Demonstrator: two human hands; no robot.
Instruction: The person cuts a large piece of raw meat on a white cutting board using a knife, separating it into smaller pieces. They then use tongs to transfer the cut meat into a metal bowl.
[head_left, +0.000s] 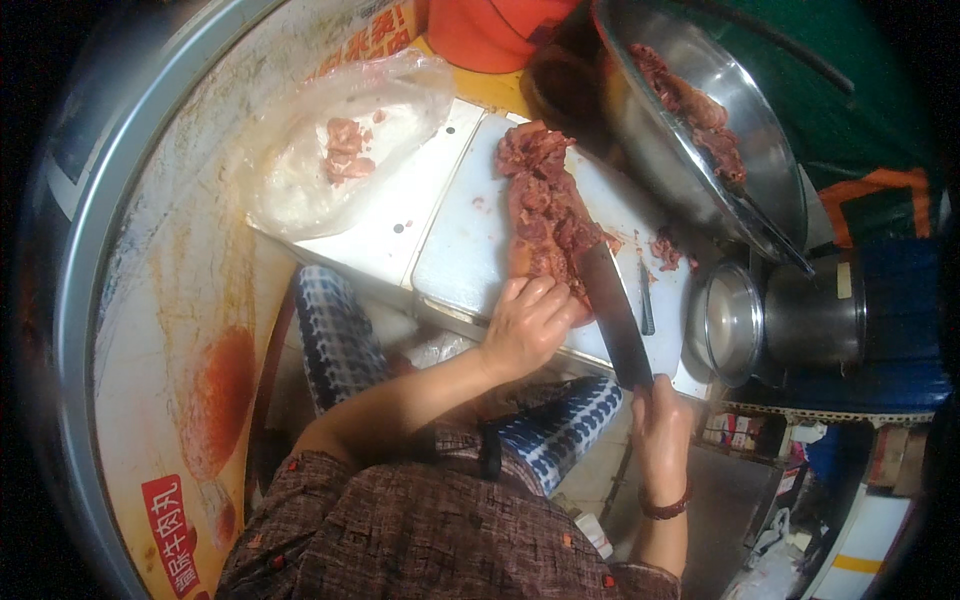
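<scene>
A long piece of raw meat (541, 206) lies on a white cutting board (457, 251). My left hand (529, 322) grips the end of the meat nearest to me, fingers curled over it. In my right hand (661, 420) is the handle of a cleaver (616, 315), a wide dark blade whose far end touches the right side of the meat. To the right of the blade, a thin metal tool (646, 300) rests on the board near small meat scraps (665, 251).
Left of the board, a clear plastic bag (289, 191) has meat pieces (346, 150) on it. A large steel basin (757, 97) holding more meat (701, 112) stands at the upper right. Beyond the board is a red bucket (480, 34); a steel bowl (731, 322) and a metal pot (814, 319) stand right.
</scene>
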